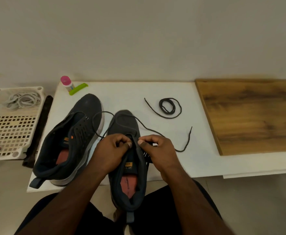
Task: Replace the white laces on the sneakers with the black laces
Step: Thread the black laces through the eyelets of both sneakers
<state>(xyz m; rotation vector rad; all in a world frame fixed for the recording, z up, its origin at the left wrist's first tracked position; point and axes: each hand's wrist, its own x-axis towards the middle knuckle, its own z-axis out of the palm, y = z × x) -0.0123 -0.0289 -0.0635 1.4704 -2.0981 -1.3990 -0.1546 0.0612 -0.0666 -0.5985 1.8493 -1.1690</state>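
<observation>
Near sneaker [127,150], bench edge: left hand [111,148] and right hand [157,148] each pinch black lace [149,130] at eyelets. Advice: equalise ends, keep lace flat. Spare lace [168,106] far right.

A white worktop [172,92] carries two dark sneakers: the left sneaker [71,141] lies tipped on its side, the right sneaker [127,126] overhangs the near edge. A coiled black lace [167,106] lies toward the back, a second black lace [186,141] trails from the right sneaker. At the far left corner stand a pink-capped bottle [66,83] and a green strip [78,89] (touching it). A wooden board [250,114] lies at the right.
</observation>
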